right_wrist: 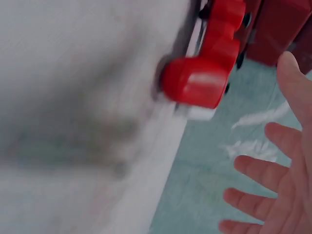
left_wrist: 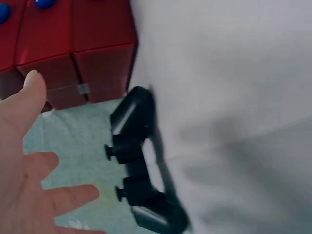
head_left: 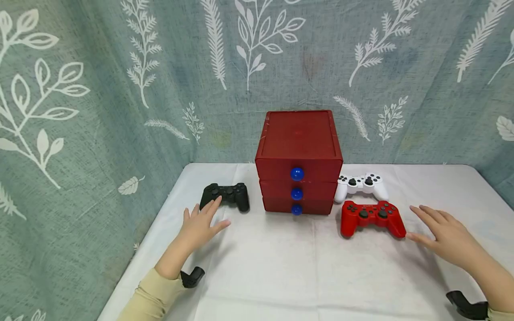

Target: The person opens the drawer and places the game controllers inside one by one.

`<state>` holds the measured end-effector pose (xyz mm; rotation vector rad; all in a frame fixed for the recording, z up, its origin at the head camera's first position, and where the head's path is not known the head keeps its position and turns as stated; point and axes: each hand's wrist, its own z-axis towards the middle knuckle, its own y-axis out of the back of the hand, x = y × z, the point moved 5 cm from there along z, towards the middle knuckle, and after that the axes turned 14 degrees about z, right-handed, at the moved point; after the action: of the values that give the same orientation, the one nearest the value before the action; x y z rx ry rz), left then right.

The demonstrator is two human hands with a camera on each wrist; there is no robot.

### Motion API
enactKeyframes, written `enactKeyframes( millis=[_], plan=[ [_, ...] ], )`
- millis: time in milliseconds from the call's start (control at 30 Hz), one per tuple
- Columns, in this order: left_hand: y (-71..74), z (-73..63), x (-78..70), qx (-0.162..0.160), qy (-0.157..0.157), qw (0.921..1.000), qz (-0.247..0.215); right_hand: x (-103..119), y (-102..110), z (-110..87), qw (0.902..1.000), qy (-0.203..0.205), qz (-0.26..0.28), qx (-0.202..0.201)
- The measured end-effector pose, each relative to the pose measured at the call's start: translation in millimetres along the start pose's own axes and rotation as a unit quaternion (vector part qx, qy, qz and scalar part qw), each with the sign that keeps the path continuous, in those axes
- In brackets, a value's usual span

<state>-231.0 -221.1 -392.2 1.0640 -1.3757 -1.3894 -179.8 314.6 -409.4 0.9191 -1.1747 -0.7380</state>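
Observation:
My left hand (head_left: 199, 228) hovers with fingers spread just in front of the black game controller (head_left: 229, 195), its fingertips overlapping the controller's left side in the head view. In the left wrist view that black controller (left_wrist: 139, 161) lies beyond the spread fingers, and nothing is in the palm. On the other side, my right hand (head_left: 449, 234) is held out with straight fingers beside the red game controller (head_left: 372, 218), thumb tip right at its right grip. The right wrist view shows the red controller (right_wrist: 200, 80) apart from an empty palm. Behind it lies a white game controller (head_left: 361, 185).
A dark red three-drawer box (head_left: 299, 142) with blue round knobs stands at the back middle, between the black controller and the other two. A white cloth covers the table (head_left: 281, 272). Green leaf-patterned curtains (head_left: 257, 80) hang behind and at the left.

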Motion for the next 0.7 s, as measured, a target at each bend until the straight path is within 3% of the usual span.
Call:
enactKeyframes(
  millis=[167,367,700],
  plan=[
    [25.6,17.2,-3.6,-0.021,-0.026,0.9978,-0.058,27,2,13.5,0.9985,0.008,0.052,0.016],
    [56.1,41.8,-14.4,-0.027,-0.035,0.9889,-0.141,53,-2,29.4,0.9949,0.030,0.093,0.024],
    [93.0,73.8,-26.9,-0.036,-0.053,0.9815,-0.180,88,-13,50.5,0.9877,0.085,0.124,0.042]
  ],
)
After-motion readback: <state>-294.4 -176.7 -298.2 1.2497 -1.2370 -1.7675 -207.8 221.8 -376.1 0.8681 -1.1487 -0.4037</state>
